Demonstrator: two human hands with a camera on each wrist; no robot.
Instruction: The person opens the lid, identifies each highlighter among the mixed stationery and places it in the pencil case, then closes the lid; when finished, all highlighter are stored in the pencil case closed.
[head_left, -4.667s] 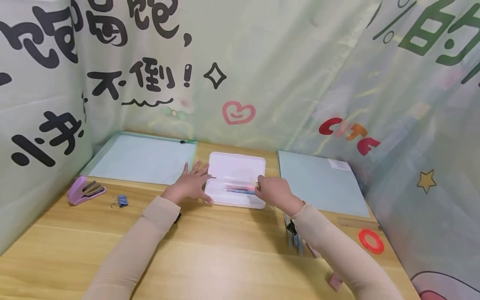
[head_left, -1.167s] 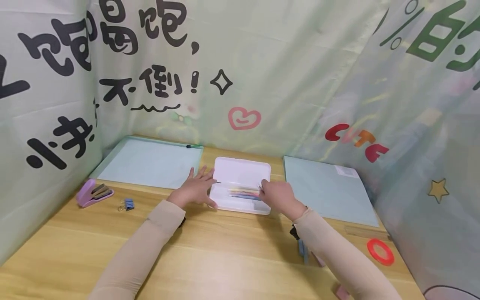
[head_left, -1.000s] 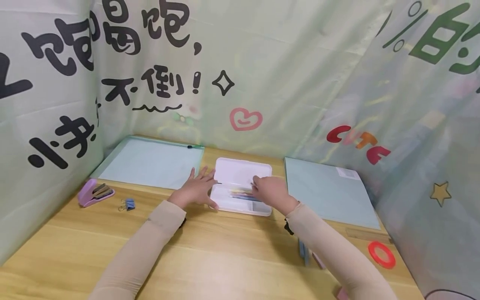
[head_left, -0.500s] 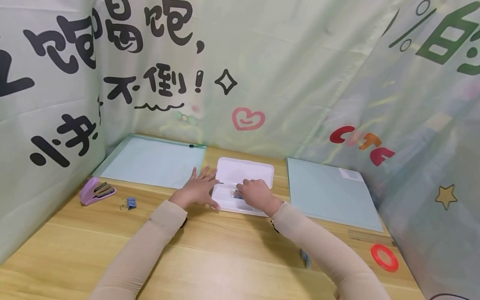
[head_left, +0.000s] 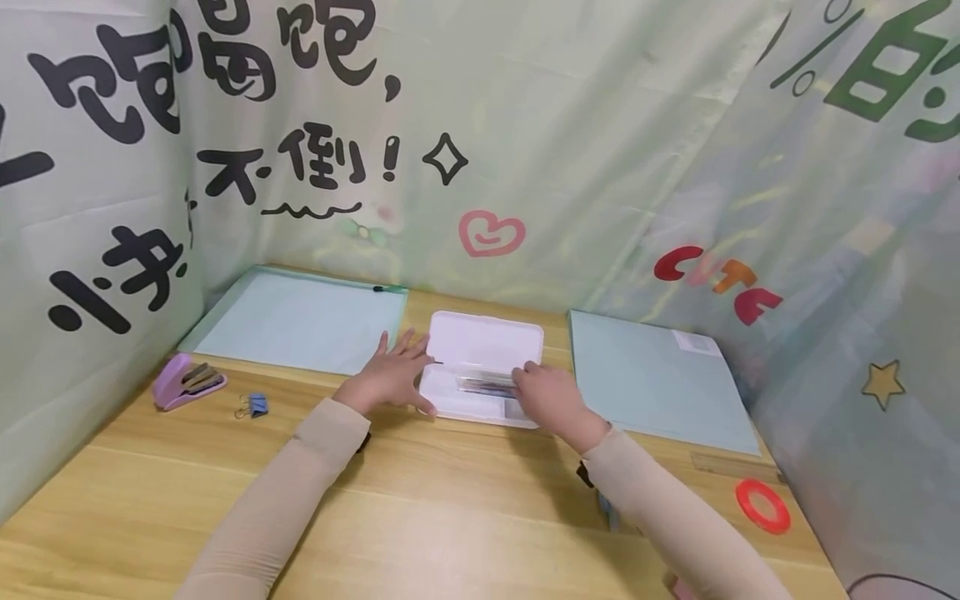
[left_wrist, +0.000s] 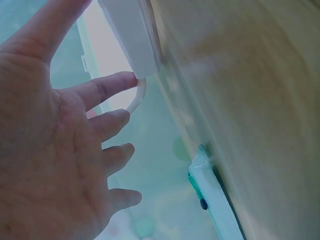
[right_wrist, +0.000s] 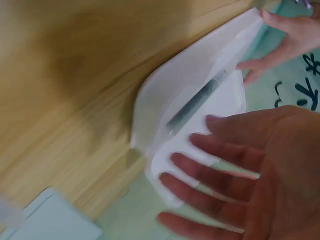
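A white pencil case [head_left: 486, 339] lies with its lid folded back in the head view. In its tray is a narrow bundle of slim sticks [head_left: 486, 383], grey and shiny; the right wrist view shows it as a greyish stick-like bundle [right_wrist: 195, 106] lying lengthwise. My left hand [head_left: 386, 375] is spread at the case's left end; one fingertip touches the case corner in the left wrist view. My right hand [head_left: 551, 398] is over the right end of the tray. Its fingers [right_wrist: 210, 195] are apart and loosely bent in the right wrist view, with nothing held between them.
Pale blue folders lie on the left [head_left: 300, 321] and right [head_left: 660, 383]. A purple stapler [head_left: 171, 385] and blue binder clip [head_left: 258, 405] sit at left. At right are a clear ruler [head_left: 735, 468], a red ring [head_left: 743, 500] and blue things [head_left: 608, 512] partly under my sleeve.
My right hand went left over the tray, then came back to its right end. The bundle, earlier showing yellow, pink and blue, now looks grey. My left hand stays at the case.
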